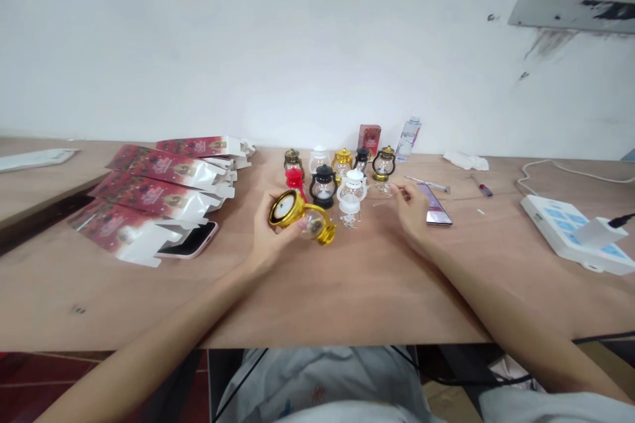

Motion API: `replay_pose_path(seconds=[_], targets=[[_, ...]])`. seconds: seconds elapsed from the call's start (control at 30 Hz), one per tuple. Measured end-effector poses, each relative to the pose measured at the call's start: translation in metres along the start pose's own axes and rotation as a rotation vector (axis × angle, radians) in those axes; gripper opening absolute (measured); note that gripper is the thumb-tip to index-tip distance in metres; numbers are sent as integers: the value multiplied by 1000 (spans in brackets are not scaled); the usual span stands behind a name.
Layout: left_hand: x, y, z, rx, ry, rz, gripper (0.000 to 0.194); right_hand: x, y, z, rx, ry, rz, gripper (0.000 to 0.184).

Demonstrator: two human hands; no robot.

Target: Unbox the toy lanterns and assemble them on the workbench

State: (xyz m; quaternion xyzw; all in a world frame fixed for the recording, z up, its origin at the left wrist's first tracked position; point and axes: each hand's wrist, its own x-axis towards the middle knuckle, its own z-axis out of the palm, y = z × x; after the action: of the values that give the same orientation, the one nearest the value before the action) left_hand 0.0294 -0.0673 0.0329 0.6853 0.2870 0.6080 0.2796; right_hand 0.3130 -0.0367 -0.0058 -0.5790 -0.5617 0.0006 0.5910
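Note:
My left hand [270, 234] is wrapped round a small gold lantern [313, 221]. The lantern lies tilted on its side, with its round base and pale disc turned towards me. To the right, my right hand [411, 206] has its fingers pinched together beside a phone [436, 206]; what they hold, if anything, is too small to make out. Between the hands stand a white lantern [352, 192], a black lantern [323, 186] and a red lantern [294, 180]. Thin wire pieces [348, 219] lie in front of the white one.
Behind stand several more lanterns [383, 164], a red box [370, 139] and a water bottle [408, 139]. Flattened red boxes [153, 195] partly cover another phone [191, 243] at left. At right are a screwdriver [483, 189], tissue [466, 160] and a white power strip [560, 228].

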Motion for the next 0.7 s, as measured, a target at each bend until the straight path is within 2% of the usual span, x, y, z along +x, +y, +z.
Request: replay_pose_path(seconds=[0.17,0.23,0.3,0.4,0.53,0.7], targets=[[0,3,0,141,29,131,40,1,4,-4,-426,-185,-261,21],[1,4,1,167,35,206,40,-1,-2,-4,-533,-285,-311,17],[0,4,2,143,19,229,41,-4,-8,-4,-589,-401,-302,17],[-2,3,4,105,-13,175,42,-5,-15,-4,-488,-560,-128,20],[-4,2,5,103,-49,58,43,3,-23,-10,-179,-652,206,9],[-2,0,5,90,-47,10,39,22,-23,-25,210,-725,557,28]])
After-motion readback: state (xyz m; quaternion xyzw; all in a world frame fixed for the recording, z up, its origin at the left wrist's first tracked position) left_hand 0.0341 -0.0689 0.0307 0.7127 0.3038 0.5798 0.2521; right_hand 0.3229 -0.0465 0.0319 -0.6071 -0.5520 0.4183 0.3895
